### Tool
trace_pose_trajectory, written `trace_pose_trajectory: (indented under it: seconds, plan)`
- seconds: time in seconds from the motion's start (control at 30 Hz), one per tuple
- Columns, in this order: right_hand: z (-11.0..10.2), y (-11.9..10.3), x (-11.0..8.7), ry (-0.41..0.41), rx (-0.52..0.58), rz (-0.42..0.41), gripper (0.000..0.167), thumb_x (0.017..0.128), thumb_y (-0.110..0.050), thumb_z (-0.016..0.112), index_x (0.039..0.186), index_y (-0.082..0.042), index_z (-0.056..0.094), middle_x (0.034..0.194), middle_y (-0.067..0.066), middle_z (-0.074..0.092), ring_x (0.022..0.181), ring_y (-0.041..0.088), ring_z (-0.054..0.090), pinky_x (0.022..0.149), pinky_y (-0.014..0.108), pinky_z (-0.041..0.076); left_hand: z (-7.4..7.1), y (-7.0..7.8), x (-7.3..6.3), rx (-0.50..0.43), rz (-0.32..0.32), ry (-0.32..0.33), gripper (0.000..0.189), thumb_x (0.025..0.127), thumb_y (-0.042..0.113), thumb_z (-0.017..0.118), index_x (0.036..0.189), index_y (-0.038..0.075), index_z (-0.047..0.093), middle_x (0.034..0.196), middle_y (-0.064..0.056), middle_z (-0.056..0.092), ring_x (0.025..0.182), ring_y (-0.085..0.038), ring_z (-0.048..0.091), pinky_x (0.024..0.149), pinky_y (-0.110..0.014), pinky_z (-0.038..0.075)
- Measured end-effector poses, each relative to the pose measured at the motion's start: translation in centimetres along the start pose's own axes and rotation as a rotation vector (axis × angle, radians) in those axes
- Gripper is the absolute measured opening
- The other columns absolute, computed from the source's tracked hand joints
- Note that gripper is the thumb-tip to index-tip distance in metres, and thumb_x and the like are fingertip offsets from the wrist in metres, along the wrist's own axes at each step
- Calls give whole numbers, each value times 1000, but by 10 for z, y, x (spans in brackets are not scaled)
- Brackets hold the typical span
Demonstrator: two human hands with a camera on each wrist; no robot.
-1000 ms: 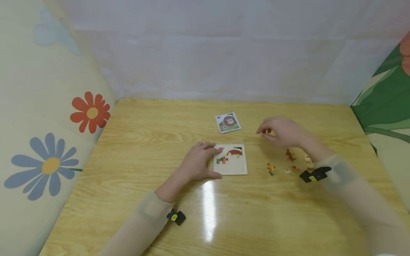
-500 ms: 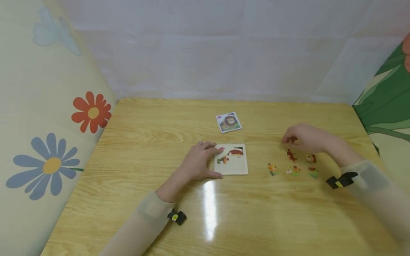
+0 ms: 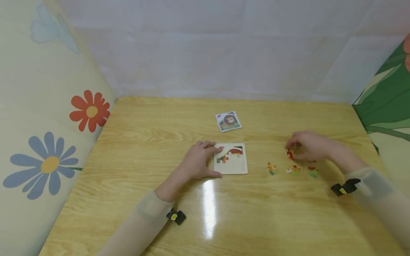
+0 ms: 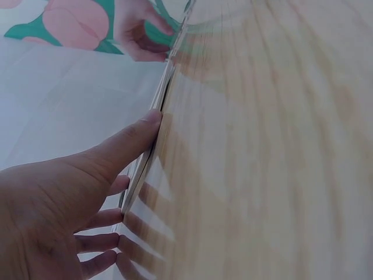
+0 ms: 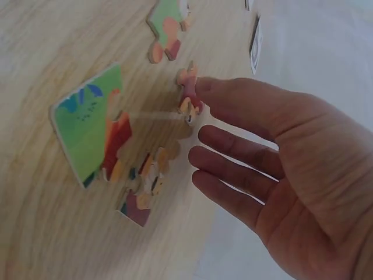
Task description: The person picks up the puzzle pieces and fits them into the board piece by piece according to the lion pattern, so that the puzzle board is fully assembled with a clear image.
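A square puzzle board [image 3: 235, 167] lies on the table, with a few picture pieces set along its top and left. My left hand [image 3: 199, 161] holds the board at its left side, thumb along the near edge and forefinger over the upper left corner. To the right, my right hand [image 3: 312, 146] reaches down over a dark red puzzle piece [image 3: 290, 154]. In the right wrist view the thumb touches this red-brown piece [image 5: 188, 93], while the other fingers are spread loosely. Whether the forefinger pinches it from behind is hidden.
Several loose pieces lie nearby: an orange one [image 3: 272, 168], an orange-green one [image 3: 293, 170] and a red-green one [image 3: 313, 172]. A lion-face piece [image 5: 152, 178] is beneath the right hand. Farther back lies a lion picture card [image 3: 229, 121]. Walls border the table [image 3: 153, 142].
My right hand has moved from beside the card rightward and down to the loose pieces, and its fingers now meet the dark red piece. The left hand and board stay still.
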State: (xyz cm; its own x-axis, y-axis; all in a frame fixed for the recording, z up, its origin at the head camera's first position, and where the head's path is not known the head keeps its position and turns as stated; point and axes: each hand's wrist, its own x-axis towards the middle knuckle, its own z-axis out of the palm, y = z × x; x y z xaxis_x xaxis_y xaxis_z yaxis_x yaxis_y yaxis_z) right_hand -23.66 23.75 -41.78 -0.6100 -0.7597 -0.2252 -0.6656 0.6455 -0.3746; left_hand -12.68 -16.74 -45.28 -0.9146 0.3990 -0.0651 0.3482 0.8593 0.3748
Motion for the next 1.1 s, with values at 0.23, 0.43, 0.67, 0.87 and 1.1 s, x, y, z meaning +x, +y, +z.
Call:
trace_pose_trajectory:
  seconds: [0.23, 0.43, 0.67, 0.87, 1.1]
  plan:
    - [6, -1, -4, 20, -35, -14, 43, 82, -18, 91, 120, -5, 76, 107, 1, 71, 94, 15, 66, 83, 42, 59, 1, 0, 0, -6, -8, 1, 95, 71, 61, 93, 149, 17, 62, 158, -16, 55, 140, -38, 52, 117, -57, 46]
    - [11, -1, -6, 28, -53, 13, 45, 81, -18, 91, 120, -3, 75, 108, 4, 71, 97, 19, 67, 89, 46, 60, 2, 0, 0, -8, -11, -6, 95, 72, 62, 92, 149, 18, 62, 159, -16, 55, 141, -38, 52, 118, -56, 45]
    - [13, 0, -8, 46, -49, 29, 42, 82, -20, 91, 119, -4, 77, 109, 6, 72, 103, 27, 70, 96, 52, 59, 2, -1, 0, -8, -14, -2, 95, 70, 62, 93, 149, 18, 62, 158, -16, 55, 141, -38, 52, 117, -57, 46]
    - [13, -2, -4, 38, -47, 34, 41, 83, -21, 90, 119, -5, 77, 110, 5, 73, 103, 24, 70, 94, 51, 60, 2, -3, -1, -13, -30, -10, 95, 71, 62, 93, 149, 19, 62, 159, -15, 54, 141, -39, 52, 118, -58, 45]
    - [14, 3, -3, 34, -16, 9, 38, 79, -16, 91, 110, -5, 73, 100, 2, 70, 92, 16, 65, 84, 43, 59, 2, -2, 2, -24, -15, -5, 95, 71, 61, 93, 149, 19, 62, 159, -16, 54, 140, -38, 52, 117, -58, 46]
